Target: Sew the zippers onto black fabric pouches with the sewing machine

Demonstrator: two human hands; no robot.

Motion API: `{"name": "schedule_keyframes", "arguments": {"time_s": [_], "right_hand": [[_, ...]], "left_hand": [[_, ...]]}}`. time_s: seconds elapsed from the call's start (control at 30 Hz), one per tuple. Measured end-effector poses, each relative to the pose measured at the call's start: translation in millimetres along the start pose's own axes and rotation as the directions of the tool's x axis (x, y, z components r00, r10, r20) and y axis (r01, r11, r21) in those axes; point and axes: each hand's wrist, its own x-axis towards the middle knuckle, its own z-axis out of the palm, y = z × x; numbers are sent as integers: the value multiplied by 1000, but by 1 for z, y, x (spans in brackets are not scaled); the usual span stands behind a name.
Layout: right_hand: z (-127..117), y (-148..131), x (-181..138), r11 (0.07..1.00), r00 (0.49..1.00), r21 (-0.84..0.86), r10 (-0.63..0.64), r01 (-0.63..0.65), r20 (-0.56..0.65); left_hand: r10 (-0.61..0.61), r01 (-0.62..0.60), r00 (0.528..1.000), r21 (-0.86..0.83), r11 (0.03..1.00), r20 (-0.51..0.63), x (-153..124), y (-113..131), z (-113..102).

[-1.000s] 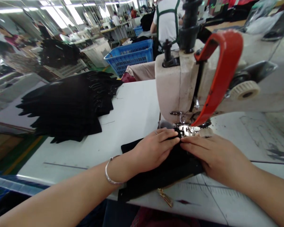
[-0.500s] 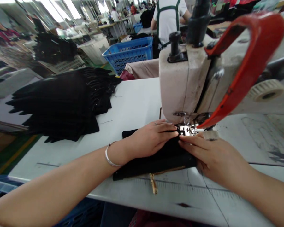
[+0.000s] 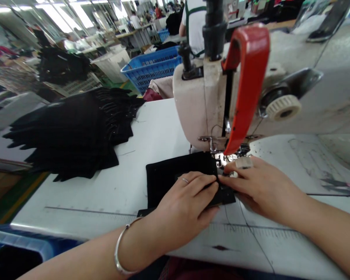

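Observation:
A black zippered fabric piece (image 3: 166, 171) lies on the sewing table, its right edge just in front of the presser foot (image 3: 220, 160) of the sewing machine (image 3: 192, 101). My left hand (image 3: 186, 208), with a ring and a silver bangle, lies over its near part, fingers together and curled at the right edge. My right hand (image 3: 259, 181) grips that same edge from the other side, its fingertips close to the left hand's. A pale band (image 3: 244, 162) is around one of its fingers. The zip pull is hidden from view now.
A fanned pile of black fabric pieces (image 3: 72, 128) rests at the left. A red lever guard (image 3: 251, 81) hangs over the needle area. Pink-handled snips (image 3: 342, 186) lie far right. Beyond the table are a blue basket (image 3: 153, 66) and a person (image 3: 194, 27).
My left hand has drawn back toward me from the presser foot, uncovering the far part of the fabric. The right hand stays near the foot. The camera view has shifted to the right.

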Motion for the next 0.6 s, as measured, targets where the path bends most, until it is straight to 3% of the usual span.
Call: {"name": "schedule_keyframes", "arguments": {"time_s": [0.2,0.37,0.6], "right_hand": [[1,2,2,998,997,-24,52,-54,-60],[2,1,3,996,997,-52,73,-72,18],[3,0,5,994,995,-74,71,-76,-70]], "left_hand": [[26,-27,999,-50,998,-33,2,-7,0],[-36,28,999,-221,975,-30,11,-11,-15],[78,-78,997,10,997,16,3,1,-2]]}}
